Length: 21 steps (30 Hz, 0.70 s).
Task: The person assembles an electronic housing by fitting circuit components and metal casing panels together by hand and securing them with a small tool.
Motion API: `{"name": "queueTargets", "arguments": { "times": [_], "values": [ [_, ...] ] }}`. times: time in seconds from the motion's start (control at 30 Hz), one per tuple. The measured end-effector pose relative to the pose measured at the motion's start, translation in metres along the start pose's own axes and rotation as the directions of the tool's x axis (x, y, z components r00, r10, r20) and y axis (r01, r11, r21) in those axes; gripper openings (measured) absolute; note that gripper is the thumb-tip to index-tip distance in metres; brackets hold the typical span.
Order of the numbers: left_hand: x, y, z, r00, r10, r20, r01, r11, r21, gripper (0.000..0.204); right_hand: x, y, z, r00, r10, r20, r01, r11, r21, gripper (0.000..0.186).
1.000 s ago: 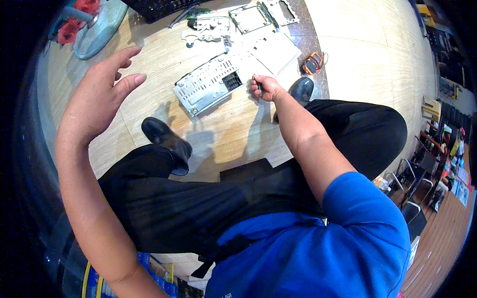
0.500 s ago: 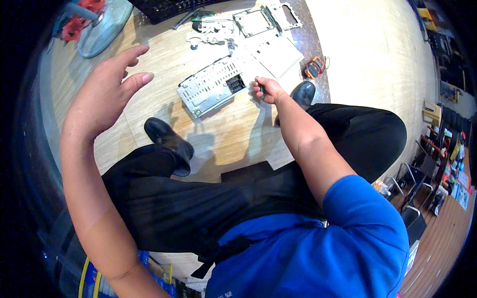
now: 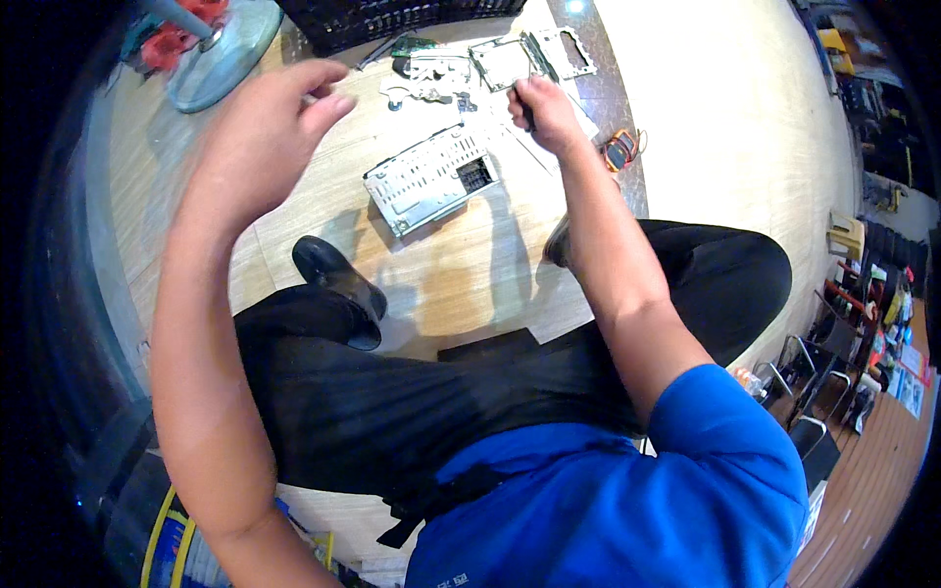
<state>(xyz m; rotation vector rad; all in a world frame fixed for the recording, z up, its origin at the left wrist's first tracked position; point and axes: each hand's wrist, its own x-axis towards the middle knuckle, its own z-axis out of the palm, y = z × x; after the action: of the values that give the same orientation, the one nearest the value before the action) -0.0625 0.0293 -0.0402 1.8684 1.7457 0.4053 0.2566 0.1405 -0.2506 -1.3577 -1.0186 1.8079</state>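
While the right hand (image 3: 552, 116) is gripping a slim dark tool (image 3: 529, 118) in curled fingers, the left hand (image 3: 260, 147) is hovering half open, holding nothing visible. Between them, nearer the body, a slotted metal casing (image 3: 423, 183) is lying untouched; a metal frame (image 3: 573, 54) is resting beyond the right hand.

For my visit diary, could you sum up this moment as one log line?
left hand: open, nothing visible | right hand: gripping dark object | metal box: on floor, untouched
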Motion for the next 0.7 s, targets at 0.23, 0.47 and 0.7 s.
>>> {"name": "queueTargets", "arguments": {
  "times": [0.23, 0.47, 0.7],
  "values": [
    [0.011, 0.044, 0.023, 0.992, -0.008, -0.129, -0.071, 0.797, -0.600, 0.037, -0.106, -0.175, 0.106, 0.745, -0.404, 0.531, 0.666, 0.504, -0.550, 0.008],
    [0.002, 0.075, 0.021, 0.999, -0.036, -0.017, 0.004, 0.511, -0.859, 0.030, -0.154, -0.209, 0.125, 0.595, -0.522, 0.612, 0.776, 0.173, -0.607, 0.005],
    [-0.008, 0.083, 0.026, 0.992, -0.089, 0.086, 0.119, 0.478, -0.870, 0.031, -0.162, -0.172, 0.118, 0.679, -0.629, 0.378, 0.685, 0.359, -0.635, 0.013]
  ]
}}
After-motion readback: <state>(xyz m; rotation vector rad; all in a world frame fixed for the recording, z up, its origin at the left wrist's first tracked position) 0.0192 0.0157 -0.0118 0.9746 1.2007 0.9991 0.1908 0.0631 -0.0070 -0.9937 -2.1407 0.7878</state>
